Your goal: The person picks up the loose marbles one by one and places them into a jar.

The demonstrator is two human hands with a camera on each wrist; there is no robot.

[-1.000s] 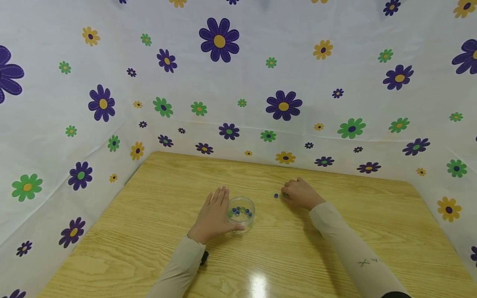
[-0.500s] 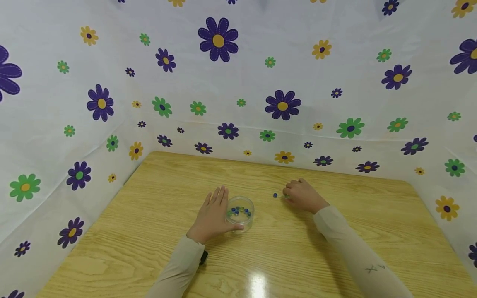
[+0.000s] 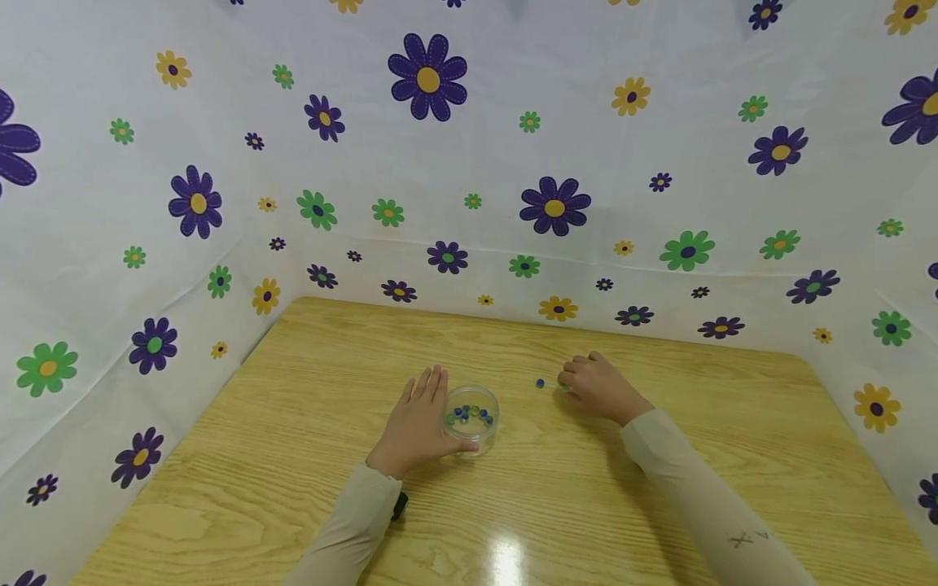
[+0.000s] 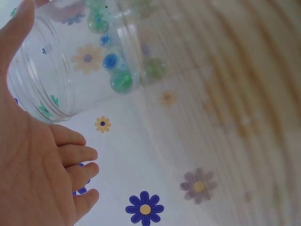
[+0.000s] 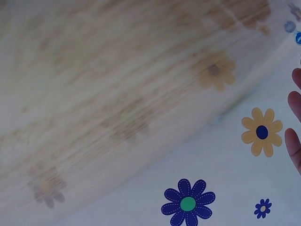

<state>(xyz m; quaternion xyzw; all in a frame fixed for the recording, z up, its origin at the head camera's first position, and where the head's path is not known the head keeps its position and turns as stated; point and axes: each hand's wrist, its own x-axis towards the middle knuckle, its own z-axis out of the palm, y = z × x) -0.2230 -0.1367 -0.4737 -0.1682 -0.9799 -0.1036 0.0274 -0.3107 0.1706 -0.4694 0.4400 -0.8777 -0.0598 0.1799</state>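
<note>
A clear round jar with several blue and green marbles on its bottom stands mid-table. My left hand rests against the jar's left side, its fingers straight and its thumb across the front. In the left wrist view the jar lies between thumb and palm. To the right of it, my right hand has curled fingers low over the table and pinches a green marble, mostly hidden by the fingers. One blue marble lies on the wood just left of those fingertips, apart from them.
The wooden table reaches back to a white cloth printed with flowers, which also hangs at both sides. Bare wood lies between the jar and the blue marble. Only some right fingers enter the right wrist view.
My right hand has drawn slightly to the right, away from the blue marble, with the green marble in its fingers. The left hand and jar keep their place; the head view has shifted slightly.
</note>
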